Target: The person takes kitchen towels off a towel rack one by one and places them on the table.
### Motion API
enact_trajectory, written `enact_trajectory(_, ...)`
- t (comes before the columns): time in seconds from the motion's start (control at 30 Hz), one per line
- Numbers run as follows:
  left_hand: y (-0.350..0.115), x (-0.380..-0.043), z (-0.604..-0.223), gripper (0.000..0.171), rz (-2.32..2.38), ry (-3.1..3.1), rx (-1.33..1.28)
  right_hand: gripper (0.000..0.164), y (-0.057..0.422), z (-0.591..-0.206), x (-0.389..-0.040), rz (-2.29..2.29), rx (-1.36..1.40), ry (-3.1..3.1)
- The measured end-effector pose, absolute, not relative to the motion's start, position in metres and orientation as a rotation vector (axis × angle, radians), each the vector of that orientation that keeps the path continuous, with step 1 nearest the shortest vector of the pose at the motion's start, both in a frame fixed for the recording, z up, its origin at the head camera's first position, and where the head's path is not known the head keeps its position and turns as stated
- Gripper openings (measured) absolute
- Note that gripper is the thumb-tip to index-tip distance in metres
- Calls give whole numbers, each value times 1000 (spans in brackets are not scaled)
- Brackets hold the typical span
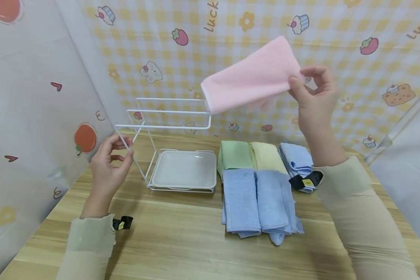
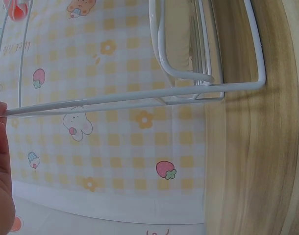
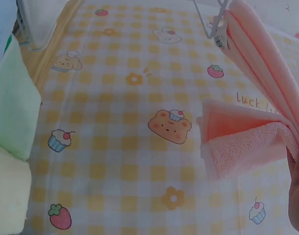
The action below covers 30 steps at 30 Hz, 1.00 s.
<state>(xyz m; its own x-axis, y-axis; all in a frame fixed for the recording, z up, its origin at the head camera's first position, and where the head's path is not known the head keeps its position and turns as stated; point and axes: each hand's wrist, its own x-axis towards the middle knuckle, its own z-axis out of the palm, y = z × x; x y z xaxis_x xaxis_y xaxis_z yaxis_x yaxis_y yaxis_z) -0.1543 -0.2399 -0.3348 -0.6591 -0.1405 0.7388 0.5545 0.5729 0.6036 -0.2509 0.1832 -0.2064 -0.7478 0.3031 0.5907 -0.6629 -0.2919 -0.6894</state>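
Note:
A white wire rack [image 1: 168, 126] with several horizontal bars stands on the table above a white tray [image 1: 183, 169]. My left hand [image 1: 110, 163] pinches the rack's left upright between thumb and fingers; the left wrist view shows only part of that hand [image 2: 0, 166] on the wire. High on the right, my right hand [image 1: 316, 91] pinches one end of a folded pink towel [image 1: 252, 76]. The towel's far end reaches the open ends of the bars; whether it touches them I cannot tell. In the right wrist view, a flap of the pink towel [image 3: 247, 147] hangs loose.
Right of the tray sit a green towel [image 1: 237, 154], a yellow towel [image 1: 267, 157] and folded blue towels [image 1: 241, 202]. Another blue towel [image 1: 296, 157] lies beside my right wrist. A patterned cloth backdrop [image 1: 213, 50] rises behind the wooden table [image 1: 168, 233].

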Motion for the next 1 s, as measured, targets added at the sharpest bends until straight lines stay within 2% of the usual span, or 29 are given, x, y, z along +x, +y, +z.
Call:
enact_trajectory(0.53,-244,-151,-332,41,-1112,-2041,-380,17,255,-226,-206,1940,624,-1382)
enact_trajectory(0.77,-246,-149,-327,39,-1111,-2069,-388,25,297,-242,-173,1955,742,-1518)
enact_trajectory(1.0,-245,-154,-324,39,-1092,-2082,-408,25,333,-259,-148,1999,823,-1613)
